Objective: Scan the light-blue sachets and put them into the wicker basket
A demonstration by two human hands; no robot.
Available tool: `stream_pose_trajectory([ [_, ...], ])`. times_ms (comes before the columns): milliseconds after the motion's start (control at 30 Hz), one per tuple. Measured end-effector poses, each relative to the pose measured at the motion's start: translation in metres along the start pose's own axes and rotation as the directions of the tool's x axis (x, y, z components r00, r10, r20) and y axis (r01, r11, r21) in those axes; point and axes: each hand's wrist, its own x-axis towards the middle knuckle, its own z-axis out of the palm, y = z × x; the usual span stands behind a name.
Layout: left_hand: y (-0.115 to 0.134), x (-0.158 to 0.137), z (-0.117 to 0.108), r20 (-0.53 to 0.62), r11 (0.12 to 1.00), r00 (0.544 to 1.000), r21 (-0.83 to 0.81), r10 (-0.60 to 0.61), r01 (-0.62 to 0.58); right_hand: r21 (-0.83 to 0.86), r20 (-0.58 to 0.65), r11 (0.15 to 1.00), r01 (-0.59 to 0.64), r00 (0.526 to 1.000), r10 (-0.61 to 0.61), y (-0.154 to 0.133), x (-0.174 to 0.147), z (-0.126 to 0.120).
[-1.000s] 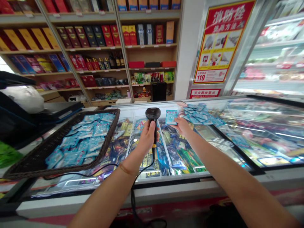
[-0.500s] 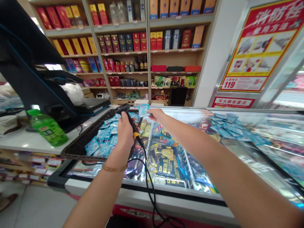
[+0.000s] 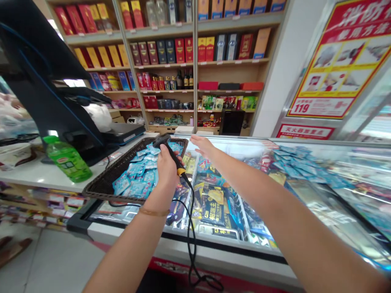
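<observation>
My left hand (image 3: pixel 167 167) is wrapped round a black corded barcode scanner (image 3: pixel 173 152) with a yellow collar at its cable end. The scanner is over the right part of a dark wicker basket (image 3: pixel 100 182), which holds many small blue packets (image 3: pixel 139 173). My right hand (image 3: pixel 203 145) hovers just right of the basket's far corner, fingers stretched out and nothing visible in them. A second heap of blue packets (image 3: pixel 299 160) lies on the freezer's glass top at the right.
Below is a glass-topped chest freezer (image 3: pixel 214 256) with packaged goods inside. The scanner's black cable (image 3: pixel 192 244) hangs over its front edge. At the left stand a green bottle (image 3: pixel 67 160) and a black scale with a screen (image 3: pixel 39 81). Shelves (image 3: pixel 165 67) of boxes line the back.
The blue packet that was in my right hand has left it, and those fingers have opened. My left hand still grips the scanner. The view has shifted slightly left.
</observation>
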Motion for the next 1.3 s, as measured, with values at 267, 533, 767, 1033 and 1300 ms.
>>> stream_pose_trajectory([
  [267,-0.056,-0.055,0.075,0.227,0.986,0.96,0.009,-0.165,0.167,-0.422,-0.32,0.906,0.015,0.933,-0.165,0.035,-0.069,-0.158],
  [533,-0.109,-0.093,0.109,0.39,0.963,0.881,0.138,-0.267,0.231,-0.841,-0.519,0.36,-0.405,0.793,-0.319,0.069,-0.15,-0.286],
  [767,-0.125,-0.102,0.09,0.448,0.96,0.853,0.201,-0.268,0.196,-0.845,-0.519,0.141,-0.515,0.855,0.014,0.073,-0.159,-0.306],
  [1033,-0.124,-0.109,0.09,0.477,0.958,0.836,0.216,-0.272,0.189,-0.915,-0.378,0.151,-0.374,0.926,0.005,0.055,-0.167,-0.256],
  [1300,-0.13,-0.11,0.086,0.506,0.958,0.821,0.24,-0.264,0.159,-0.871,-0.487,0.221,-0.438,0.825,-0.287,0.054,-0.167,-0.261],
])
